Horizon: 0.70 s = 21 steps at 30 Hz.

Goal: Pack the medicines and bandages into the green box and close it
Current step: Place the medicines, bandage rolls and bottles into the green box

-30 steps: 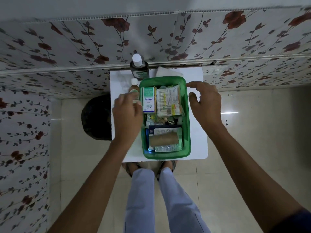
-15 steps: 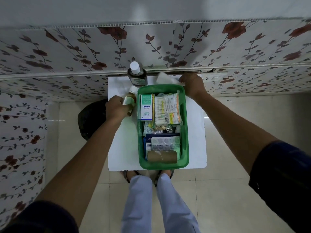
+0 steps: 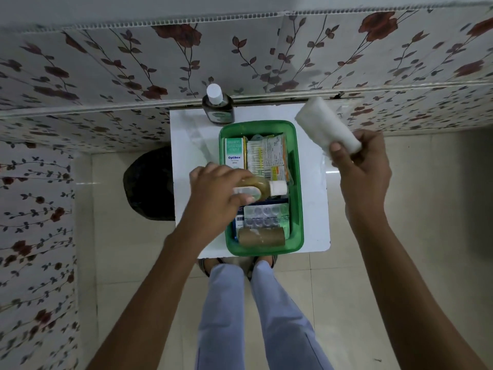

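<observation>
The left hand (image 3: pixel 213 194) is closed around a small bottle (image 3: pixel 262 188) of yellowish liquid, held on its side over the middle of the green box (image 3: pixel 298 188), white cap pointing right. The right hand (image 3: pixel 360 161) grips a white bandage roll (image 3: pixel 324 126) in the air, right of the box. The open box sits on the white surface (image 3: pixel 192 134), already holding cartons, blister packs and a brown roll (image 3: pixel 261 236); a dark bottle (image 3: pixel 218 109) stands behind it.

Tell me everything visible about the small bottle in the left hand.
The small bottle is clear plastic, by the look of it, holding yellowish-olive liquid, with a white cap on. It lies roughly sideways, cap pointing right, held above the middle of the green box. The left hand wraps its base end, hiding any label. Only that hand visibly touches it.
</observation>
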### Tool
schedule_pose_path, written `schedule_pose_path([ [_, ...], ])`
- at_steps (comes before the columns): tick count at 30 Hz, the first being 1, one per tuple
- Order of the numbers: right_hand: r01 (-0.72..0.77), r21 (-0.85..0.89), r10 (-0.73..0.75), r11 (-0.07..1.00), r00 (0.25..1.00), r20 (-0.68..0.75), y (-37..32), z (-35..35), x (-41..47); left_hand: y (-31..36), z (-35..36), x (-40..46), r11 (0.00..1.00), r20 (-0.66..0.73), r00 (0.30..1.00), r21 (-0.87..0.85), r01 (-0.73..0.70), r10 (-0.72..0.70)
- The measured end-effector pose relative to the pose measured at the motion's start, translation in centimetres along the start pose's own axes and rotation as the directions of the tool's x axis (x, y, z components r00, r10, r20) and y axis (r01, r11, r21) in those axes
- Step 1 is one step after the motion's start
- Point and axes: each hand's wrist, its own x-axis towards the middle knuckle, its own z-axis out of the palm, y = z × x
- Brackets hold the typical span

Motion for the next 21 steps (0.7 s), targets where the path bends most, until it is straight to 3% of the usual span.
schedule_pose_path([
  [4,0.014,-0.04,-0.014,0.999,1.0,-0.008,0.0,-0.7,-0.6,0.7,2.5,1.3,0.946,0.069,0.992,0.301,-0.123,0.107],
  [7,0.055,-0.091,-0.054,0.994,0.998,0.01,0.0,-1.2,-0.5,0.3,3.7,1.5,0.912,0.032,0.985,0.372,-0.17,0.171],
  [11,0.131,-0.169,-0.114,0.977,0.988,0.106,-0.3,-1.6,-1.2,-0.5,4.4,1.1,0.96,-0.213,0.957,0.241,-0.144,0.197],
  [14,0.2,-0.215,-0.129,0.956,0.944,0.305,-0.6,-1.3,-2.6,-1.5,3.8,1.0,0.996,-0.393,0.915,0.059,-0.067,0.085],
  [18,0.384,-0.39,-0.103,0.837,0.81,0.577,0.2,0.5,-5.1,-3.3,2.6,0.9,0.991,-0.453,0.887,-0.124,0.041,-0.094],
  [21,0.554,-0.496,-0.156,0.669,0.756,0.635,1.0,2.0,-6.8,-4.2,2.4,1.2,0.965,-0.446,0.87,-0.236,0.111,-0.209],
])
